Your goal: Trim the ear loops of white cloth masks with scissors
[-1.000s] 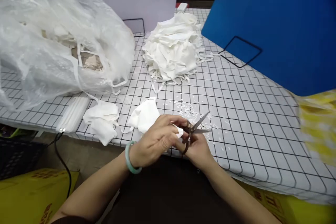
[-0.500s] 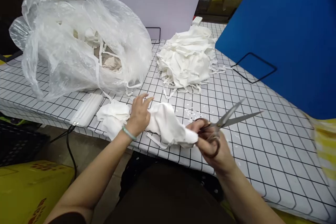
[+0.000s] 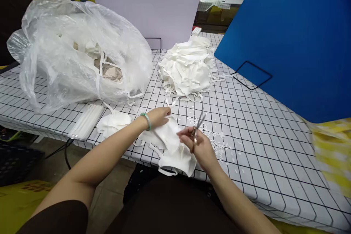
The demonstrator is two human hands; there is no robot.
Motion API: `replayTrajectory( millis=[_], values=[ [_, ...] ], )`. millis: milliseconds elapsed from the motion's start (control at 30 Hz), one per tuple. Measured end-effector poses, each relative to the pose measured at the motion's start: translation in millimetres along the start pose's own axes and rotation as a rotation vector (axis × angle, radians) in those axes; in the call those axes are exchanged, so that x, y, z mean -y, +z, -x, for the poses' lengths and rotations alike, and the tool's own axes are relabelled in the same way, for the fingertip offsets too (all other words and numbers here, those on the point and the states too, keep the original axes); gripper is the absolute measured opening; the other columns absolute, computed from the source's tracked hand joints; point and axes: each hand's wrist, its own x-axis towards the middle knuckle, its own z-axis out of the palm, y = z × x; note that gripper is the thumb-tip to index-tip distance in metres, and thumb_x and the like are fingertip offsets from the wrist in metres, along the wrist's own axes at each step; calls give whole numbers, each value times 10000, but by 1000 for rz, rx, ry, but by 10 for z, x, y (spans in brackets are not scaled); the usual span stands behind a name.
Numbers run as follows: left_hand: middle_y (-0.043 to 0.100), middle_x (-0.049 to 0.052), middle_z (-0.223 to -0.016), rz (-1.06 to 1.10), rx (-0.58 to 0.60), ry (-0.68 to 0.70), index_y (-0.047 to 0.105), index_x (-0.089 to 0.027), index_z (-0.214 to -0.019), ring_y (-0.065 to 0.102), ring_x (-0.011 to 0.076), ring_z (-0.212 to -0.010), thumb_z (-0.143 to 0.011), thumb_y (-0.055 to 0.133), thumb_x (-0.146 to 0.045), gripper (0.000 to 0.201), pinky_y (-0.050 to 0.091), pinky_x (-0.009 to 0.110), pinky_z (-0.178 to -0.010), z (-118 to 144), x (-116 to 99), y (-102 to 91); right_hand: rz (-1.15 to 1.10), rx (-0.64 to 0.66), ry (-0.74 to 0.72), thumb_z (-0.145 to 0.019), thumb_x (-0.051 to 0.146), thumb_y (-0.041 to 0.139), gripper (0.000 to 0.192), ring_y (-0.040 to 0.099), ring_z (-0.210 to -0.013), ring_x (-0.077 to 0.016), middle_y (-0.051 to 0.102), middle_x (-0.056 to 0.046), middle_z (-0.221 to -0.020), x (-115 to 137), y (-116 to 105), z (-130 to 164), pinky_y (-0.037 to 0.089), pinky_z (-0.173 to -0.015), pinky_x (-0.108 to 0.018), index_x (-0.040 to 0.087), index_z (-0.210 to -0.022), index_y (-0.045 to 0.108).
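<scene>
My left hand (image 3: 157,117), with a pale green bangle on its wrist, grips the upper edge of a white fabric piece (image 3: 168,137) with narrow straps. The fabric spreads down to the table's front edge. In my right hand (image 3: 199,148) is a pair of scissors (image 3: 197,127), blades pointing up and nearly together. The right fingertips are close to the fabric's right side; whether they touch it I cannot tell. Another crumpled white fabric piece (image 3: 116,121) lies to the left, partly behind my left forearm.
A clear plastic bag (image 3: 63,55) of fabric stands at the left, beside a white power strip (image 3: 86,121). Behind my hands is a heap of white fabric pieces (image 3: 189,67). Small white clippings (image 3: 218,140) dot the checked tablecloth (image 3: 263,161). Blue (image 3: 285,44) and pale panels (image 3: 148,3) stand behind.
My left hand has moved right and closed on the fabric. My right hand has shifted left, turning the scissors upward with the blades closer together. The fabric now spreads lower towards me.
</scene>
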Motion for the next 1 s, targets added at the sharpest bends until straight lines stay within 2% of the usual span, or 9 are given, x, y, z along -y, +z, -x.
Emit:
replayTrajectory(
  millis=[100, 267, 333, 433, 533, 767, 867, 933, 1000],
  values=[
    [581, 72, -839, 30, -159, -26, 514, -186, -739, 549, 224, -839, -801, 503, -59, 142, 450, 369, -815, 60, -184, -2, 80, -184, -18, -687, 480, 840, 458, 624, -750, -182, 685, -55, -960, -64, 175, -332, 525, -707, -331, 199, -970, 616],
    [556, 49, -842, 158, -358, -62, 490, -193, -839, 531, 193, -792, -857, 451, -130, 76, 457, 338, -751, 529, -533, -73, 7, -148, -152, -739, 347, 712, 227, 607, -749, -172, 669, -27, -871, -26, 336, -587, 497, -680, -294, 196, -886, 630],
    [567, 32, -800, 422, -263, -119, 490, -189, -856, 519, 161, -692, -845, 488, -185, 12, 449, 293, -641, 734, -616, -79, -30, -126, -181, -733, 330, 677, 206, 611, -761, -172, 666, -22, -868, 60, 341, -570, 503, -686, -293, 205, -889, 628],
    [607, 66, -834, 1119, 7, -238, 550, -154, -847, 524, 136, -655, -826, 547, -263, 111, 434, 263, -586, 911, -681, -57, -73, -71, -253, -721, 297, 673, 187, 618, -767, -175, 668, -19, -863, 220, 316, -503, 513, -693, -303, 219, -883, 621],
    [590, 69, -837, 1426, 15, -312, 653, -117, -856, 495, 113, -661, -846, 633, -329, 213, 400, 237, -576, 970, -721, -25, -85, -31, -304, -730, 284, 689, 168, 625, -781, -177, 672, -19, -854, 322, 283, -446, 524, -728, -318, 222, -873, 626],
    [396, -27, -644, 1052, -26, -184, 759, -148, -975, 357, 91, -573, -937, 622, -453, 336, 294, 224, -520, 1085, -780, -53, -86, -52, -216, -686, 230, 690, 186, 612, -750, -166, 657, -6, -836, 261, 223, -345, 528, -697, -305, 220, -865, 638],
    [562, 61, -887, 812, -245, -38, 765, -179, -924, 548, 175, -853, -955, 612, -395, 266, 487, 312, -766, 1080, -826, -53, -108, -32, -160, -674, 286, 754, 223, 594, -717, -160, 643, -4, -813, 221, 272, -288, 518, -662, -294, 220, -843, 626],
    [589, 109, -1141, 692, -437, 59, 748, -184, -897, 531, 239, -1133, -968, 601, -348, 231, 450, 404, -1008, 1045, -859, -12, -146, 22, -95, -663, 371, 802, 292, 586, -684, -157, 620, 9, -756, 194, 349, -230, 517, -638, -291, 221, -810, 600],
    [585, 118, -1209, 752, -524, 90, 714, -176, -880, 537, 244, -1169, -991, 562, -328, 242, 448, 418, -1028, 999, -875, 60, -173, 91, -46, -672, 450, 812, 348, 598, -680, -162, 610, 16, -733, 167, 423, -159, 530, -643, -300, 221, -804, 585]
  ],
)
